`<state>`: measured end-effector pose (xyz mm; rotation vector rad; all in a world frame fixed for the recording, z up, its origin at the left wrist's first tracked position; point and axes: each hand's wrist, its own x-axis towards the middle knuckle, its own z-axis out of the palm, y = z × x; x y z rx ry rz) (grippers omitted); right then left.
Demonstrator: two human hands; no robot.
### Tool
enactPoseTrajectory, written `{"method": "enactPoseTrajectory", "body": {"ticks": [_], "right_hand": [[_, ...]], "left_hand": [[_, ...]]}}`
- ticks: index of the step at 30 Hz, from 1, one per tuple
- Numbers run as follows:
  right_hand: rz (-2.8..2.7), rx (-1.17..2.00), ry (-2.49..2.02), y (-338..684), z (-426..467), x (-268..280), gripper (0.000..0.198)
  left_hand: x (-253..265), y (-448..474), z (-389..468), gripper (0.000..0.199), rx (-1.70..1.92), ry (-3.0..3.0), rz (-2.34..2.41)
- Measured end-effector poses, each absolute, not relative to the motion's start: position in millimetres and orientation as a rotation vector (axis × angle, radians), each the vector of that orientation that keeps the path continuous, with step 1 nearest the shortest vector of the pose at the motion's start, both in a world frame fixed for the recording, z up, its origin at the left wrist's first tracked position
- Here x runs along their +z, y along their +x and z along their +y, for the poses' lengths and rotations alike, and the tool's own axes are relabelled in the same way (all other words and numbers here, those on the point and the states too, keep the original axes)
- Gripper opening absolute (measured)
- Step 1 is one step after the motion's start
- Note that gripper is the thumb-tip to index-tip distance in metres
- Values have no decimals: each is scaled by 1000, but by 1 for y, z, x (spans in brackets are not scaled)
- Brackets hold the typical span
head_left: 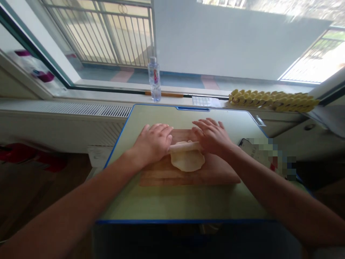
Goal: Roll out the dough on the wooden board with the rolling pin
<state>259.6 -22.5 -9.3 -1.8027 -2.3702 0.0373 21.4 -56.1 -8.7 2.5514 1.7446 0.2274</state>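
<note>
A pale rolling pin point(184, 146) lies crosswise over a flat, roughly round sheet of dough point(187, 160). My left hand point(156, 140) is over the pin's left end, holding it down with the thumb close against it. On the other end, my right hand point(211, 135) holds the pin under its palm, fingers pointing forward and partly apart. Both ends of the pin are hidden beneath the hands. Some dough shows beyond the pin's far side. Underneath is a wooden cutting board point(161, 177).
The board lies on a pale table point(172, 205) with a blue edge. A phone point(248, 148), partly blurred out, is at the right. Along the windowsill stand a clear plastic bottle point(154, 81) and a row of yellow folded objects point(272, 100). A radiator point(67, 124) is at the left.
</note>
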Motion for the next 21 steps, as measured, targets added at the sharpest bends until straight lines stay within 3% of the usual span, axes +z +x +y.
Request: {"method": "enactPoseTrajectory", "body": {"ticks": [21], "right_hand": [[-2507,142,-1470,274,-37,-7,45]], "left_hand": [[-21,12,-72,65,165,2328,1723]]}}
